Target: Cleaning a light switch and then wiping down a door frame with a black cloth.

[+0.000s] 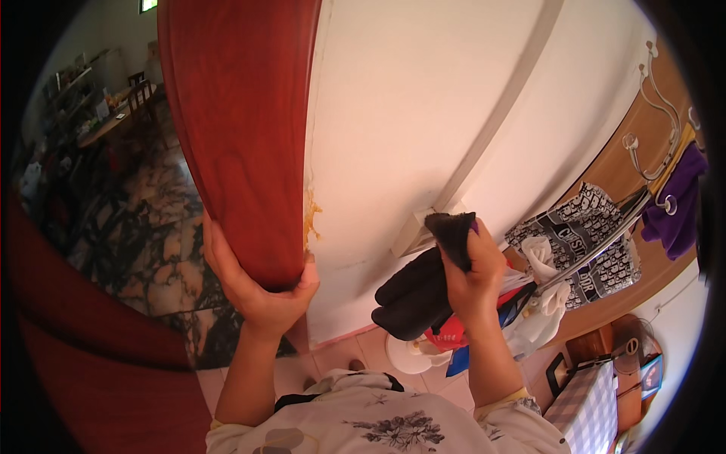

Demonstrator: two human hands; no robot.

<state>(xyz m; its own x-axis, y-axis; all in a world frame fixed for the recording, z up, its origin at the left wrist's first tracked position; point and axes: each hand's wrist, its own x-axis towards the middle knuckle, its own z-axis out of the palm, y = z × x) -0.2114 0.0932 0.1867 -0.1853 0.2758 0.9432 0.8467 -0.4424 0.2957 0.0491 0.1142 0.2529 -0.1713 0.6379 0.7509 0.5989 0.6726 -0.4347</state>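
My left hand (258,295) is wrapped around a reddish-brown wooden door frame (244,142), its fingers on the left face and its thumb on the right edge beside the wall. In my right hand (476,272) is a bunched black cloth (417,295), one part sticking up above the fist and a folded part hanging to the left. A bit of purple shows by the fingers. The cloth is in front of the white wall (397,113), near a small box (414,231) at the foot of a vertical trunking strip (499,113).
Right of my arm, plastic bags (539,318) and a patterned bag (590,249) hang by a metal rail. A purple towel (675,198) hangs beyond. Lower right are a fan (632,346) and a checked cloth (584,403). A room with a marble floor (153,244) opens left.
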